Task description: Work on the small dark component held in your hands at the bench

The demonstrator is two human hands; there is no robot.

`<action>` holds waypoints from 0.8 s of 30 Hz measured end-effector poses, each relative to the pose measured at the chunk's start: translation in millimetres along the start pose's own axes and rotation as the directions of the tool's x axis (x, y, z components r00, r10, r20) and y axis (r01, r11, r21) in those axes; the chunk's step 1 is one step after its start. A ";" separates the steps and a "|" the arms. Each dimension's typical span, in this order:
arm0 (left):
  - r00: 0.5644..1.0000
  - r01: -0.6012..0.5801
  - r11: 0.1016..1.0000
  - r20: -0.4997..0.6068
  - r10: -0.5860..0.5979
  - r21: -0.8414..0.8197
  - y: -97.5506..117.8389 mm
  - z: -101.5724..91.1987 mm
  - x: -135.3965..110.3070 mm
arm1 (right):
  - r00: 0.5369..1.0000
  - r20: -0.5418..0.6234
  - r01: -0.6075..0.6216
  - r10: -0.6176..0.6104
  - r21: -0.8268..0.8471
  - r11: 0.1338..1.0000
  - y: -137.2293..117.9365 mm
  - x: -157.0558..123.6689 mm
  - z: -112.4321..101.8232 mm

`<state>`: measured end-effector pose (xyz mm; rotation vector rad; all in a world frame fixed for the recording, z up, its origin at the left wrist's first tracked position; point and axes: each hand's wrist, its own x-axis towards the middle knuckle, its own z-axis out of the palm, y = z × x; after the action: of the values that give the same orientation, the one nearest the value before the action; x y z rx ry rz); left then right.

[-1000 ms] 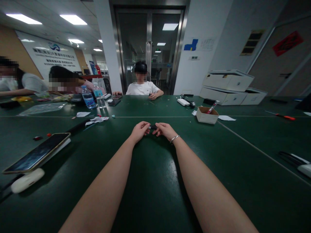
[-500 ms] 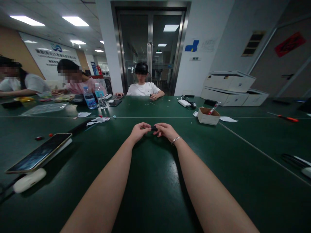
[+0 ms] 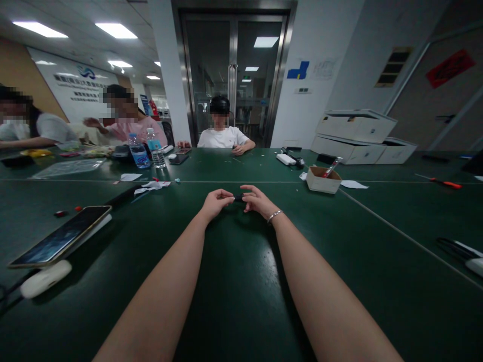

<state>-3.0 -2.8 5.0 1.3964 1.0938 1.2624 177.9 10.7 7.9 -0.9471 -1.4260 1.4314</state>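
Observation:
A small, dark, short cylinder-like piece (image 3: 238, 198) is held just above the green table, between my two hands. My left hand (image 3: 218, 203) is closed in a pinch on its left end, thumb and fingertips together. At the other end, my right hand (image 3: 260, 202) has its fingers apart, with the index finger lifted and stretched out. Its thumb and lower fingers are close to the piece; whether they touch it I cannot tell. The exact kind of the piece is too small to make out.
On the left lie a phone (image 3: 62, 236) and a white rounded device (image 3: 46, 279). Water bottles (image 3: 155, 151) stand farther back. A small cardboard box (image 3: 323, 182), white boxes (image 3: 356, 138) and a screwdriver (image 3: 445, 183) are to the right. Several people sit around the table.
My right hand's fingers have spread from their pinch and the index finger has risen off the dark piece. My left hand keeps its hold. A person at the left has raised a hand.

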 end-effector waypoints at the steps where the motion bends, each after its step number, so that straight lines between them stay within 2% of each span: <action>1: 1.000 0.001 1.000 -0.001 -0.001 0.005 -0.3 0.1 0.5 | 0.999 -0.022 -0.026 0.025 -0.033 0.999 0.0 0.3 0.5; 2: 1.000 0.002 1.000 0.001 -0.002 0.012 -0.7 0.1 0.9 | 0.998 -0.052 -0.040 0.037 -0.058 0.998 0.1 0.7 0.9; 4: 1.000 -0.003 1.000 -0.003 0.003 0.024 -1.7 -0.2 1.6 | 0.999 -0.026 -0.024 0.022 -0.083 0.996 0.3 1.0 1.1; 7: 1.000 -0.013 1.000 -0.012 0.013 0.028 -2.8 -1.3 1.8 | 1.000 0.012 0.026 -0.026 0.014 1.000 0.1 0.3 0.1; 9: 1.000 -0.017 0.999 -0.010 0.017 0.029 -2.8 -1.9 1.4 | 1.000 -0.018 -0.009 0.009 0.037 0.999 -0.1 0.0 -0.2; 12: 1.000 -0.012 0.999 0.005 0.012 0.030 -2.2 -2.3 0.9 | 0.997 -0.041 -0.060 0.059 -0.031 0.998 -0.5 0.2 0.2; 15: 1.000 -0.009 1.000 0.005 0.009 0.025 -2.5 -2.5 1.4 | 1.000 0.010 0.001 -0.001 -0.010 1.000 -1.1 -0.5 -0.2; 17: 1.000 -0.010 1.000 0.001 0.010 0.019 -3.3 -2.6 2.1 | 1.000 -0.011 0.016 -0.016 0.036 0.999 -1.0 -0.7 -0.8; 20: 1.000 -0.015 1.000 0.001 0.015 0.019 -4.9 -2.5 3.0 | 0.995 -0.086 -0.043 0.043 0.001 0.999 0.3 0.8 -1.2; 22: 1.000 -0.020 1.000 -0.001 0.020 0.021 -5.8 -2.5 3.3 | 0.997 -0.043 -0.066 0.063 -0.051 0.997 1.0 1.6 -1.5; 24: 1.000 -0.020 1.000 -0.005 0.020 0.016 -6.5 -2.5 3.4 | 1.000 0.028 -0.007 0.008 -0.024 1.000 0.8 1.1 -1.9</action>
<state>-5.4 1.9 -0.7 1.4201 1.0981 1.2750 179.3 12.4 7.1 -0.9518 -1.4648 1.4411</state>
